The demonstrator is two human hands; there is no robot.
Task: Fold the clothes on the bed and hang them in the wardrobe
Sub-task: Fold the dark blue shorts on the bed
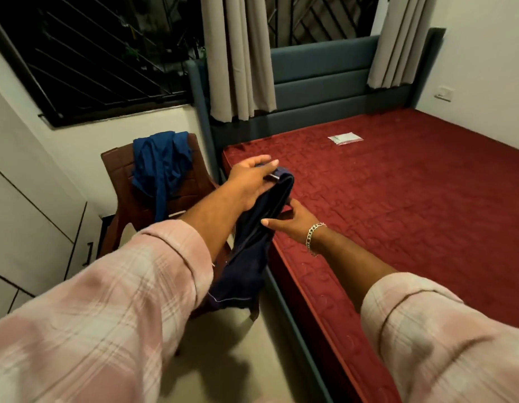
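Observation:
A dark navy garment (252,245) hangs folded lengthwise in the air beside the bed's near left edge. My left hand (249,178) grips its top end, thumb over the fold where a small metal piece shows. My right hand (287,221), with a silver chain bracelet on the wrist, holds the garment's right side lower down, fingers curled behind the cloth. The bed (398,199) has a bare red patterned mattress. A blue garment (162,167) is draped over the back of a brown plastic chair (118,181) left of the bed.
A small clear plastic packet (345,138) lies on the mattress near the grey-blue headboard (319,82). Beige curtains (240,53) hang over barred windows. White cabinet doors (25,213) with a dark handle stand at left. Pale floor lies below my arms.

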